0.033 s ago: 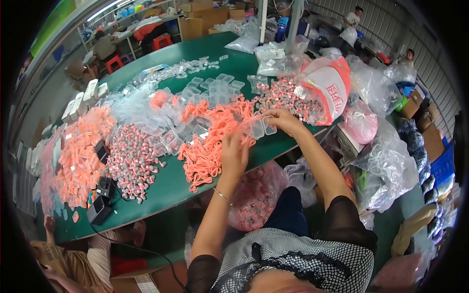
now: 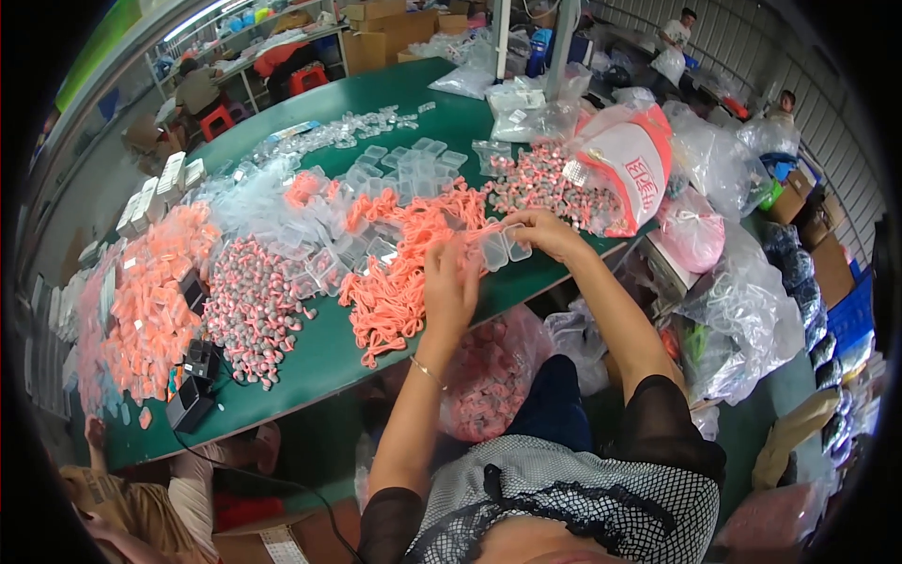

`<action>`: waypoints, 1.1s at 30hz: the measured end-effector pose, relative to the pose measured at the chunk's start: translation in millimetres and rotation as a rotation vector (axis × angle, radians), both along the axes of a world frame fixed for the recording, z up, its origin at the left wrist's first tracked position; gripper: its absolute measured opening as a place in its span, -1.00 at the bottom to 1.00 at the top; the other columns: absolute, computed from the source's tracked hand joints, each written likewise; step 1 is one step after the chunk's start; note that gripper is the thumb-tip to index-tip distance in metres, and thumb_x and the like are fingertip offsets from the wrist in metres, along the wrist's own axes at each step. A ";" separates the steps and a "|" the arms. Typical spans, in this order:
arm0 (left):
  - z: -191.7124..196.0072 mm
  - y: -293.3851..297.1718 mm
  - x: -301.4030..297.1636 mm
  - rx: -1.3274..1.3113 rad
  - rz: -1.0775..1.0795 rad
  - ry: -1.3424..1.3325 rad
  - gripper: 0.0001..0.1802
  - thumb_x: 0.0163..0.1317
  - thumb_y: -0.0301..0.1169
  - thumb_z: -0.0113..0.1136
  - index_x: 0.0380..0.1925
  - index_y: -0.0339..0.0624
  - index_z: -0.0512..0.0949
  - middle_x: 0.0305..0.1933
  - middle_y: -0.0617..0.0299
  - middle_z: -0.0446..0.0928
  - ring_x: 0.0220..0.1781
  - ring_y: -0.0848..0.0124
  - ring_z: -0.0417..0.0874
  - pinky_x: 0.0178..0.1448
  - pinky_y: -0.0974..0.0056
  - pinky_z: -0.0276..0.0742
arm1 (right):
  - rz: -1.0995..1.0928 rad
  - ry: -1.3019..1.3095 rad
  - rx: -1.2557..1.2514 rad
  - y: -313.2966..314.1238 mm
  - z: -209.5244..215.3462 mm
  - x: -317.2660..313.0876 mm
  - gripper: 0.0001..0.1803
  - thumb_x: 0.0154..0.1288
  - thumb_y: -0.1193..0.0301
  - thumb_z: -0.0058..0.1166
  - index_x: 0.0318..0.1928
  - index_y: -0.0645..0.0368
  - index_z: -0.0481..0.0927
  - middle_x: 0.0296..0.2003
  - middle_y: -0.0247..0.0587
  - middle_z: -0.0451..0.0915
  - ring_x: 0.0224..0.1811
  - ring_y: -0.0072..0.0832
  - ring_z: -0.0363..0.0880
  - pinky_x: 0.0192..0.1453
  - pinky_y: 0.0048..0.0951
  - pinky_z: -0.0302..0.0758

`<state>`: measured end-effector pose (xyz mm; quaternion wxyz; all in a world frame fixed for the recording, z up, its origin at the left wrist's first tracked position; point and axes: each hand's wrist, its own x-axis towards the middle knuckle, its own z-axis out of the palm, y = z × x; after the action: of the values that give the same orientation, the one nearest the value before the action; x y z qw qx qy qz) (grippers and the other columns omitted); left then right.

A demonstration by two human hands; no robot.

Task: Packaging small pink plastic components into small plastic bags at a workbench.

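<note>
In the head view, the right hand (image 2: 548, 235) pinches the edge of a clear plastic case (image 2: 494, 251), its lid side tilted up, above the green tabletop (image 2: 324, 350) near its front edge. The left hand (image 2: 453, 289) (a thin bracelet (image 2: 427, 372) circles that wrist) is at the near side of a heap of orange cords (image 2: 385, 315), with its fingers partly curled; they look blurred, so I cannot tell whether they grip a cord or only touch the heap. Orange strands lie just beside the case, between the two hands.

Left of the cords is a pile of small pink-and-grey pieces (image 2: 249, 315), and more clear cases (image 2: 418, 169) lie beyond them. At the right, a white-and-pink sack (image 2: 622, 169) lies beside a second pile of small pieces (image 2: 545, 183). Orange packets (image 2: 155, 305) cover the tabletop's left end, near a black box (image 2: 191, 404).
</note>
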<state>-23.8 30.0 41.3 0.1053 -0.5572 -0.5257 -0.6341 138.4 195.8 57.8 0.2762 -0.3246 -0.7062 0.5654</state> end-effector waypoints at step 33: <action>-50.8 -11.0 -4.8 -0.421 -0.197 -0.518 -0.83 0.24 -0.44 0.21 -0.26 -0.35 0.64 -0.38 0.01 0.64 -0.37 0.26 0.69 -0.24 0.24 0.57 | 0.042 -0.336 1.025 -19.7 -29.8 3.0 -0.77 0.07 0.41 0.25 -0.20 0.08 0.65 -0.20 -0.24 0.61 -0.03 -0.22 0.54 0.07 -0.19 0.44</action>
<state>-28.6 19.0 -9.5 -0.2106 -0.4353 -0.5980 -0.6392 141.4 176.1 28.0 0.2709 -0.2201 -0.9324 0.0940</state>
